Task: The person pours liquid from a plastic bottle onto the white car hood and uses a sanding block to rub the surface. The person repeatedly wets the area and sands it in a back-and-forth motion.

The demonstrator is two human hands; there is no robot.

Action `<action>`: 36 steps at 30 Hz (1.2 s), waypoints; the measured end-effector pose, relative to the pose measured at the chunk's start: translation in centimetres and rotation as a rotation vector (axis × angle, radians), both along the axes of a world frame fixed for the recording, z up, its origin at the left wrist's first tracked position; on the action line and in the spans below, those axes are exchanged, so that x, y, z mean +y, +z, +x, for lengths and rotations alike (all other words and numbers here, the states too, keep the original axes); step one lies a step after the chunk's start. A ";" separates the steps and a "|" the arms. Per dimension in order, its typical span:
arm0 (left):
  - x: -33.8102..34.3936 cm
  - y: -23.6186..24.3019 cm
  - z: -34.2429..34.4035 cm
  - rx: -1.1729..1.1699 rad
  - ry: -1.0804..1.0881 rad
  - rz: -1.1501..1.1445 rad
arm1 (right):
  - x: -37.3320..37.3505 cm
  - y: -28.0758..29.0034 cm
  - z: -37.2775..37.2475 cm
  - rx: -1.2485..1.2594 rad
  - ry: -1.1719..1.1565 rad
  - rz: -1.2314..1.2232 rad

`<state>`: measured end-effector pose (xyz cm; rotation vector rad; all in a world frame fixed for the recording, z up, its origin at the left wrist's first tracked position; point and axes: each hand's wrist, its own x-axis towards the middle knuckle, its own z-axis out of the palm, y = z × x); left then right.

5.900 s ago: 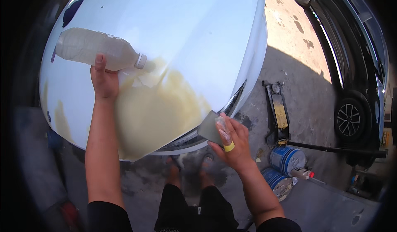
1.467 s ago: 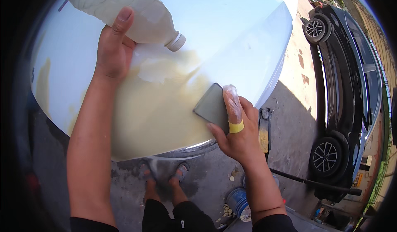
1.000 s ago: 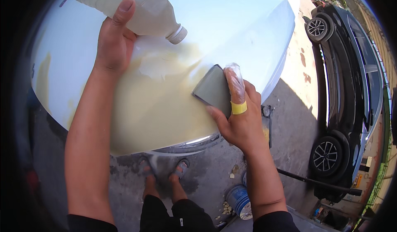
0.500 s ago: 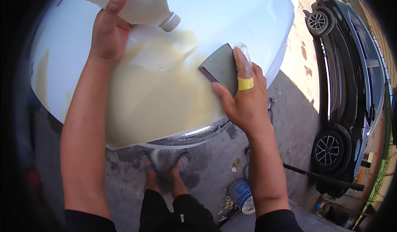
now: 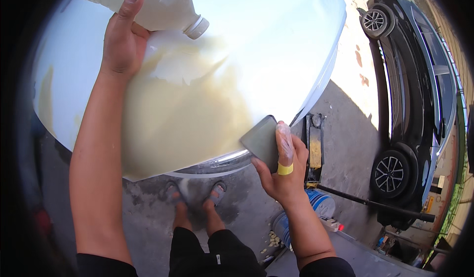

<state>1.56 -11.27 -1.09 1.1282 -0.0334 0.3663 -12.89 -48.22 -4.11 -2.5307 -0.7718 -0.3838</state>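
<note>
A white car hood (image 5: pixel 281 44) with a yellowish sanded patch (image 5: pixel 180 124) fills the middle of the picture. My left hand (image 5: pixel 126 47) is closed round a cloudy plastic bottle (image 5: pixel 160 7), lying on its side with the capped end tilted down toward the patch. My right hand (image 5: pixel 289 166) grips a grey-green rectangular sanding pad (image 5: pixel 259 138) at the hood's lower right edge. The index finger of that hand is wrapped in clear plastic with a yellow tape band. The pad's underside is hidden.
A dark car (image 5: pixel 405 94) stands to the right. Below the hood's edge are a floor jack (image 5: pixel 314 143) with a long handle, blue buckets (image 5: pixel 321 203) and a small red-capped bottle (image 5: pixel 333 225). My sandalled feet (image 5: pixel 215 193) are on the stained grey floor.
Since half a second ago my right hand has moved down with the pad to the near edge of the hood, exposing more of the jack. My left hand still holds the bottle.
</note>
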 end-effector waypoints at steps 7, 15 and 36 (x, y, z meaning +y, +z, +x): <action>-5.1 2.3 -0.9 -0.295 -0.046 0.066 | 2.1 2.2 5.8 -0.039 -0.116 0.067; -3.0 2.1 -1.1 -0.090 -0.032 0.036 | 2.9 -0.9 -1.4 -0.003 -0.171 0.124; -2.1 -0.7 -1.1 -0.025 -0.087 0.048 | 10.8 -4.9 -7.6 -0.055 -0.443 0.257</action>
